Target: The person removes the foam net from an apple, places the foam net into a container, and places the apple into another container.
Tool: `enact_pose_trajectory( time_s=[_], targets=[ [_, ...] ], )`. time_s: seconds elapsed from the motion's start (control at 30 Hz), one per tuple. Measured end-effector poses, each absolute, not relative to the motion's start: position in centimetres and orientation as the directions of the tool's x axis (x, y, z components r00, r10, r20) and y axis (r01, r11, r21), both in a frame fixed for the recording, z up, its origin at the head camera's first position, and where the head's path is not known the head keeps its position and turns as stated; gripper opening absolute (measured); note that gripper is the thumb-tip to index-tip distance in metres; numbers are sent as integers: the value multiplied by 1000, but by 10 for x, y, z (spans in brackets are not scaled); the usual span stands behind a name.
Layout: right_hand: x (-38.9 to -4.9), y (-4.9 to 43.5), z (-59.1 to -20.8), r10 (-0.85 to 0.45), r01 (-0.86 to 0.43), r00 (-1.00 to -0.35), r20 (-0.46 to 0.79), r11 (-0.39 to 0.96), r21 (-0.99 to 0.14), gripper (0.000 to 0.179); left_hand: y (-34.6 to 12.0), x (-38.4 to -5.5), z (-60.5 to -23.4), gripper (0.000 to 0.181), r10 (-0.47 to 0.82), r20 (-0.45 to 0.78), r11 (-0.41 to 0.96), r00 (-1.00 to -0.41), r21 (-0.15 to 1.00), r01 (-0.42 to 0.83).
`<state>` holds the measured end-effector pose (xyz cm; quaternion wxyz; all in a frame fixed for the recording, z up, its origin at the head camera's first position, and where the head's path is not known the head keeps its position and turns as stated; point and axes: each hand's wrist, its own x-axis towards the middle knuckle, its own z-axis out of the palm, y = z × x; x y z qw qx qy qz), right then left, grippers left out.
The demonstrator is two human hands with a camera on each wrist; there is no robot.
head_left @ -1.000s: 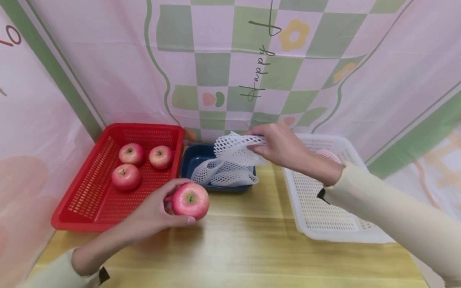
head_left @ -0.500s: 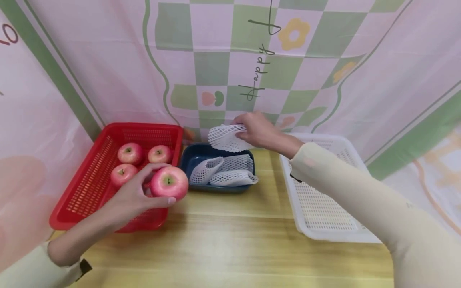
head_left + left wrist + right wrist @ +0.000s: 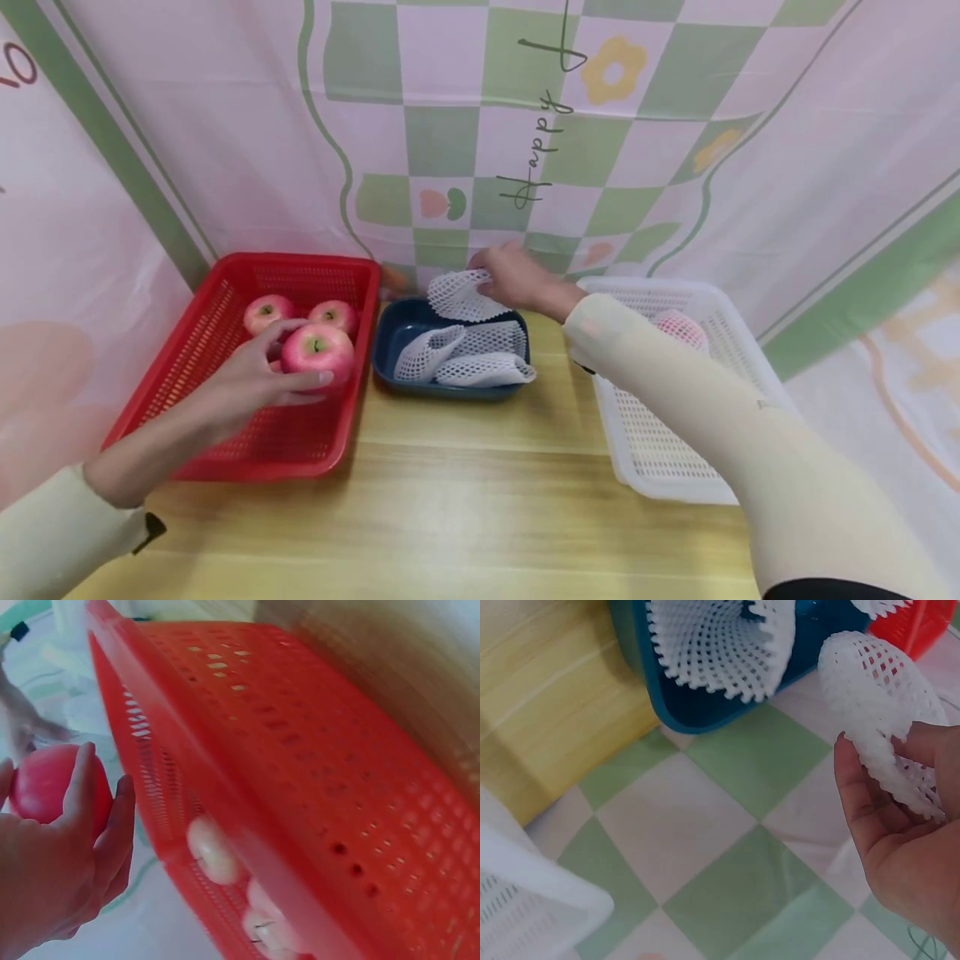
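Observation:
My left hand (image 3: pixel 251 375) grips a red apple (image 3: pixel 318 354) from its left side, over the right part of the red basket (image 3: pixel 352 417). In the left wrist view the fingers curl round that apple (image 3: pixel 52 784). My right hand (image 3: pixel 517 275) pinches a white foam fruit net (image 3: pixel 461 296) by its edge, above the back of the dark blue box (image 3: pixel 382 358). The right wrist view shows thumb and fingers holding the gathered net (image 3: pixel 877 697), whose mesh bulges away from the palm. Several more white foam nets (image 3: pixel 487 367) lie in the blue box.
Inside the red basket sit apples (image 3: pixel 267 312), partly behind the left hand. At the right stands a white basket (image 3: pixel 626 462) with a pink net-covered item (image 3: pixel 681 329), partly hidden by the right sleeve. A checked cloth (image 3: pixel 442 142) hangs behind the wooden table (image 3: pixel 465 517).
My left hand has carried the apple leftward, from over the table to over the red basket. My right hand has lifted the foam net out from the others and moved it left and back.

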<state>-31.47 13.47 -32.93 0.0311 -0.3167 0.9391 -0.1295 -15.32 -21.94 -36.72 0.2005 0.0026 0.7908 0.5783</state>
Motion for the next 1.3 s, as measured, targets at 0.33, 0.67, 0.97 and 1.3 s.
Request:
enact_pose_trajectory(
  time_s=[0.33,0.67,0.97,1.3],
  targets=[
    [-318,122,-345,-633,-618,-774,8,753,-226,23,-232,-168,-386,97,237,-389,295,-890,902,-316],
    [-316,123,-357,-644,-627,-765,-20,751,-208,27,-232,-179,-394,97,266,-455,300,-850,877,-376],
    [-314,126,-362,-611,-591,-790,-56,782,-195,30,-228,-189,-398,91,242,-499,391,-832,835,-386],
    [-314,132,-361,-629,-601,-773,-80,767,-227,45,-229,-196,-400,91,243,-505,468,-828,809,-356]
  ],
)
